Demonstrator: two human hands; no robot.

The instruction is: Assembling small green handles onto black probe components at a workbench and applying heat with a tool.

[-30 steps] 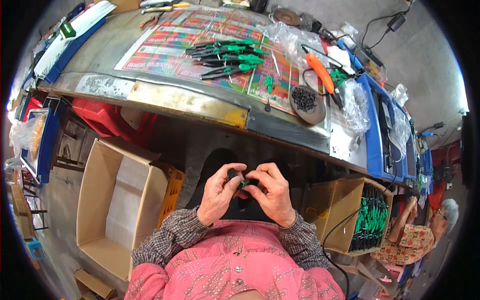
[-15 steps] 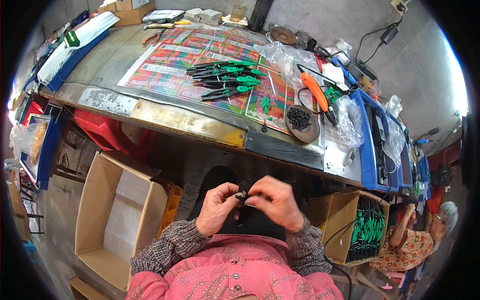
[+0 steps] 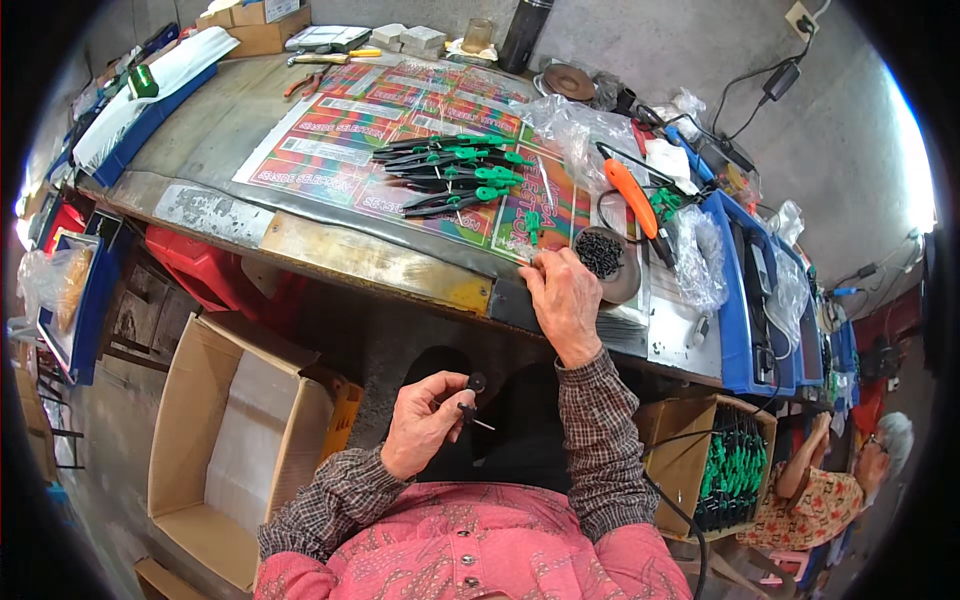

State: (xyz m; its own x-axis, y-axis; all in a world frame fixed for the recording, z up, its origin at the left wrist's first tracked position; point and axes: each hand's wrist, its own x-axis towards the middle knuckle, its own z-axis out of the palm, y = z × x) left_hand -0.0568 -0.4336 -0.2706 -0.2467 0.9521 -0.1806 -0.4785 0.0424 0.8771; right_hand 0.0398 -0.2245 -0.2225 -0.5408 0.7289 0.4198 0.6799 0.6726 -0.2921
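Note:
My left hand (image 3: 428,424) is over my lap, its thumb and fingers closed on a small black part with a round disc end (image 3: 476,382) and a thin metal pin sticking out. At the table's front edge is my right hand (image 3: 566,300), palm down. Its fingertips are pinched together against the tabletop, and they hide whatever may be between them. Just beyond them lies a small green piece (image 3: 533,226). Beside that hand is a round dish (image 3: 625,285) of small black pieces (image 3: 598,252). Several slim black-and-green parts (image 3: 455,165) with metal pins lie in a pile.
Colourful printed sheets (image 3: 310,145) cover part of the table. An orange-handled tool (image 3: 632,195) lies behind the dish, near plastic bags and blue bins (image 3: 735,330). Cardboard boxes stand left (image 3: 170,440) and right (image 3: 665,430), the right one packed with green-and-black parts. Another person (image 3: 810,490) sits at far right.
My right hand has left my left hand and reached forward to the table edge, covering the spot where a small black piece lay. My left hand keeps its black part, whose pin now shows.

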